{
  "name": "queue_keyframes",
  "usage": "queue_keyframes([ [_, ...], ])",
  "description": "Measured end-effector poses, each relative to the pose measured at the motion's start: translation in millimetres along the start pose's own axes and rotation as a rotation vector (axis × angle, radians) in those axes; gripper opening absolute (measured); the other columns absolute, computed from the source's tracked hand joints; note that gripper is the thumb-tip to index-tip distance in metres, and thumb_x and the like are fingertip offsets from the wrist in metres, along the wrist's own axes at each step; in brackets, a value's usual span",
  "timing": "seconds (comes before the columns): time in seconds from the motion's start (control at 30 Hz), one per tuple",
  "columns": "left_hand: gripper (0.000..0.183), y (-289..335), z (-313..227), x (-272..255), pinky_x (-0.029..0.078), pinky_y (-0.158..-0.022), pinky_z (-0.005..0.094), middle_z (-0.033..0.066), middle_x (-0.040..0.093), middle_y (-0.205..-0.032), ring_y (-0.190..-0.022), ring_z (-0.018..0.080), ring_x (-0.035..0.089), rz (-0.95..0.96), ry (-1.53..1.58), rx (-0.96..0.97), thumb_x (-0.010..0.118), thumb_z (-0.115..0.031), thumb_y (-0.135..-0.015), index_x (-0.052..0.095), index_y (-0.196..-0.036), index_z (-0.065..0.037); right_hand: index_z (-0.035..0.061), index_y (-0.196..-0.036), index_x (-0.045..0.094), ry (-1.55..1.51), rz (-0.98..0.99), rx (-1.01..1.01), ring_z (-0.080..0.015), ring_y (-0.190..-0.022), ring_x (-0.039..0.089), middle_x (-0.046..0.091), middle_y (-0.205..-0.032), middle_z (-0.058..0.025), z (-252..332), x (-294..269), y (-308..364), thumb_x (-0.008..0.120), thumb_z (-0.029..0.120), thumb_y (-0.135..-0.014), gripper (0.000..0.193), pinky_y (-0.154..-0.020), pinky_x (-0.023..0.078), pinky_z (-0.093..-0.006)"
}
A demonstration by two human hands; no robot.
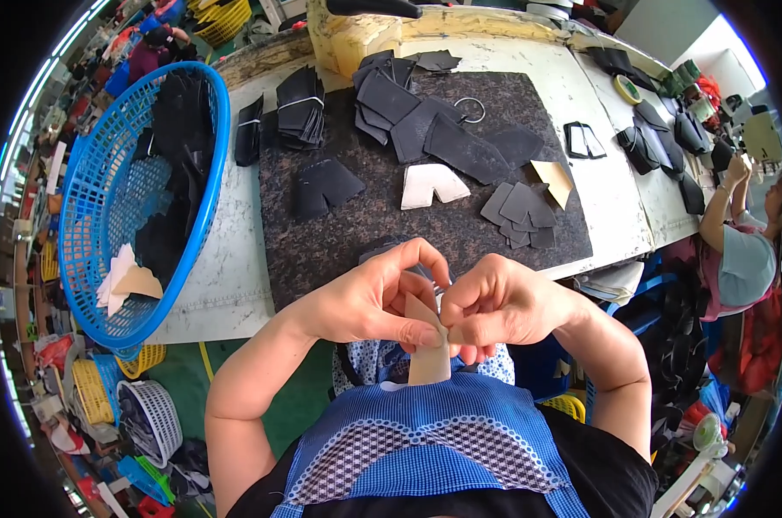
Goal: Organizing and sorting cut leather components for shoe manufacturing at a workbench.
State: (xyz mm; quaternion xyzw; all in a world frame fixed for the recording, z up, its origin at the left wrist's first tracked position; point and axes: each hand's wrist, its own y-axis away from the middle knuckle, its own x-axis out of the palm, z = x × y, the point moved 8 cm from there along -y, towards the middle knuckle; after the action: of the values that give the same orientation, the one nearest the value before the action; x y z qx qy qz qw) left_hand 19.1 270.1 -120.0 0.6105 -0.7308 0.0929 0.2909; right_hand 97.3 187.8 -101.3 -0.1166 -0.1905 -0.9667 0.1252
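Close to my body, in front of the blue checked apron (408, 440), a beige flat piece of leather-like material (429, 367) is pinched between my hands. My left hand (382, 298) has thumb and fingers closed on its left edge. My right hand (507, 302) pinches the opposite edge, fingertips meeting near the left thumb. Beyond them, on a dark speckled slab (304, 259), lie a white notched piece (430, 186), a black notched piece (323, 186), small dark grey pieces (522, 207) and a tan piece (554, 182).
Overlapping black cut pieces (460, 148) and a metal ring (470, 110) lie farther back, beside a banded black bundle (301, 108). A blue basket (222, 129) of black scraps stands left. Black bundles (639, 148) line the right bench, where another person (740, 250) works.
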Motion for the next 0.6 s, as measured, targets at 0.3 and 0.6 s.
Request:
queue_keyframes([
  [0.3, 0.022, 90, -16, 102, 0.046, -0.098, 0.0355, -0.0047, 0.073, -0.107, -0.110, 0.0168, 0.061, -0.238, -1.687, 1.255, 0.084, -0.021, -0.078, 0.077, -0.099, -0.019, -0.0034, -0.075, 0.067, -0.226, -0.298, -0.100, -0.0090, -0.055, 0.058, 0.062, -0.065, -0.0036, -57, -16, 21, 0.060, 0.011, -0.087, 0.020, -0.048, 0.044, -0.0240],
  [0.6, 0.017, 109, 36, 18, 0.041, -0.115, 0.0423, 0.0350, 0.067, -0.124, -0.145, 0.0341, 0.047, -0.560, -0.049, 0.259, 0.053, -0.012, -0.107, 0.039, -0.101, -0.006, 0.0045, -0.082, 0.077, 0.692, -0.691, 0.167, -0.0240, -0.068, 0.071, 0.074, -0.075, -0.0072, -108, -49, 93, 0.082, 0.038, -0.085, 0.034, -0.065, 0.056, -0.0364],
])
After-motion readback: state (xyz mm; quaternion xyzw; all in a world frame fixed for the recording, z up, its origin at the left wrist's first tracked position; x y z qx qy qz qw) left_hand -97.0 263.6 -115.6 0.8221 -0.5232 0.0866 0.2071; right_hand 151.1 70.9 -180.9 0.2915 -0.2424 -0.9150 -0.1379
